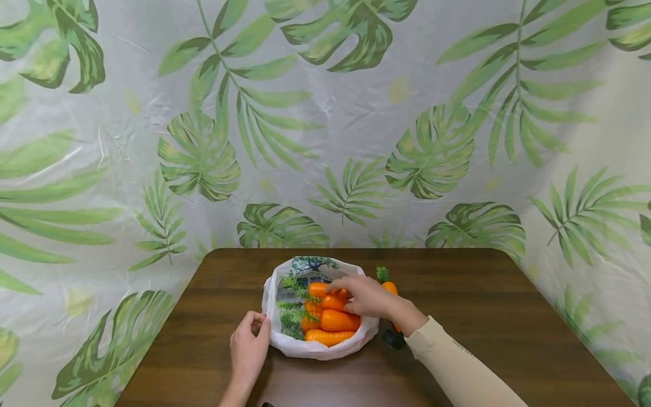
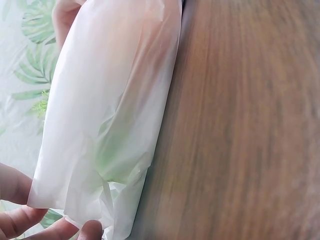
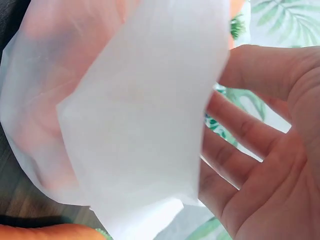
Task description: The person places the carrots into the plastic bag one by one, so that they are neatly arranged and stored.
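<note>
A white plastic bag sits on the table with its mouth rolled open, and several orange toy carrots lie in it, leafy tops to the left. My left hand pinches the bag's left rim between thumb and fingers. Over the bag's right side reaches my right hand, thumb and fingers on either side of one carrot among the upper ones. In the right wrist view the bag's wall hides those fingertips.
Right of the bag, partly behind my right forearm, another carrot lies on the brown wooden table. A small black object is near my right wrist. Behind the table hangs a leaf-patterned curtain.
</note>
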`<state>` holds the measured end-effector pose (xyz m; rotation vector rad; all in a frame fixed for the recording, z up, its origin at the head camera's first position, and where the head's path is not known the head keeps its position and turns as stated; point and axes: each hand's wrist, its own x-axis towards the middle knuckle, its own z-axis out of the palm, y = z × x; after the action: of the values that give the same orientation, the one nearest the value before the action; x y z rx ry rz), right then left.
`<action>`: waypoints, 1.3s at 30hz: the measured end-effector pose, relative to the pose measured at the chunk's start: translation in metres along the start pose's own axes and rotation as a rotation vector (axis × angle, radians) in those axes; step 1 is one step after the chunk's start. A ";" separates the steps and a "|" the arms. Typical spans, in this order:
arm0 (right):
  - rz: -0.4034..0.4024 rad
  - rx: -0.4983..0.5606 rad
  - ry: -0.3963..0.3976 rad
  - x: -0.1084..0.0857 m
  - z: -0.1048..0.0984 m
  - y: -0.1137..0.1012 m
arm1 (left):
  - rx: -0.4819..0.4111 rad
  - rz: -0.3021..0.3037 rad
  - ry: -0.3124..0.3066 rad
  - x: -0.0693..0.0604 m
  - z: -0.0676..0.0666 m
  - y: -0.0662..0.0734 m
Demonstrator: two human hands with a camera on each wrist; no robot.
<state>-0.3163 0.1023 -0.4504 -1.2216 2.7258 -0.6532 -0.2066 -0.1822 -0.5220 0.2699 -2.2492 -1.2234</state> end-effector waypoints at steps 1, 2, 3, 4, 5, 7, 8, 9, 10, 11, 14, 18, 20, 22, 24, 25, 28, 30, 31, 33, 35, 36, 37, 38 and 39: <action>0.002 0.012 0.005 -0.001 -0.001 -0.001 | 0.001 0.000 0.000 0.000 0.000 0.000; 0.002 0.023 0.011 -0.002 -0.003 -0.002 | 0.002 0.000 0.001 0.000 0.000 0.000; 0.003 0.037 0.016 -0.003 -0.005 -0.003 | 0.003 0.000 0.001 0.000 0.000 0.000; 0.006 0.050 0.020 -0.005 -0.007 -0.005 | 0.005 0.000 0.002 0.000 0.000 0.000; 0.006 0.063 0.026 -0.006 -0.008 -0.007 | 0.007 0.001 0.002 0.000 0.000 0.000; 0.007 0.072 0.038 -0.008 -0.011 -0.009 | 0.009 -0.001 0.001 0.000 0.000 0.000; 0.008 0.071 0.047 -0.010 -0.012 -0.010 | 0.009 -0.003 0.001 0.000 0.000 0.000; 0.011 0.069 0.054 -0.012 -0.014 -0.012 | 0.011 -0.003 0.000 0.000 0.000 0.000; 0.013 0.064 0.062 -0.013 -0.016 -0.013 | 0.012 -0.004 -0.001 0.000 0.000 0.001; 0.013 0.063 0.071 -0.014 -0.018 -0.014 | 0.014 -0.004 -0.002 -0.001 0.000 0.001; 0.022 0.062 0.106 -0.019 -0.024 -0.017 | 0.019 -0.003 0.002 -0.001 0.000 0.001; 0.034 0.076 0.161 -0.025 -0.030 -0.016 | 0.015 0.004 0.010 0.000 0.000 0.002; 0.045 0.091 0.187 -0.028 -0.031 -0.014 | 0.010 0.007 0.012 -0.001 0.000 0.002; 0.047 0.121 0.213 -0.031 -0.032 -0.013 | 0.006 0.008 0.013 -0.001 0.000 0.003; 0.049 0.140 0.236 -0.035 -0.033 -0.011 | 0.008 0.008 0.011 -0.001 0.000 0.003; 0.054 0.143 0.248 -0.037 -0.033 -0.011 | 0.008 0.008 0.011 -0.002 0.000 0.003; 0.066 0.158 0.275 -0.042 -0.033 -0.009 | 0.009 0.005 0.010 -0.002 0.000 0.003; 0.090 0.164 0.290 -0.046 -0.034 -0.009 | 0.008 0.002 0.010 -0.002 0.000 0.003; 0.100 0.170 0.299 -0.048 -0.034 -0.009 | 0.006 0.001 0.010 -0.002 0.000 0.003; 0.123 0.180 0.319 -0.051 -0.035 -0.008 | 0.006 -0.001 0.009 -0.002 0.000 0.002; 0.143 0.173 0.348 -0.054 -0.035 -0.004 | 0.008 -0.003 0.008 -0.001 0.000 0.002; 0.154 0.173 0.362 -0.055 -0.035 -0.002 | 0.009 -0.003 0.007 -0.001 0.000 0.001; 0.166 0.177 0.377 -0.057 -0.034 0.001 | 0.011 -0.004 0.006 -0.001 0.000 0.001; 0.179 0.178 0.391 -0.058 -0.033 0.004 | 0.011 -0.004 0.006 -0.001 0.001 0.001; 0.194 0.183 0.405 -0.059 -0.033 0.006 | 0.010 -0.004 0.006 -0.001 0.001 0.000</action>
<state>-0.2885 0.1607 -0.4289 -0.8461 2.9573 -1.2062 -0.2062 -0.1813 -0.5226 0.2819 -2.2512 -1.2115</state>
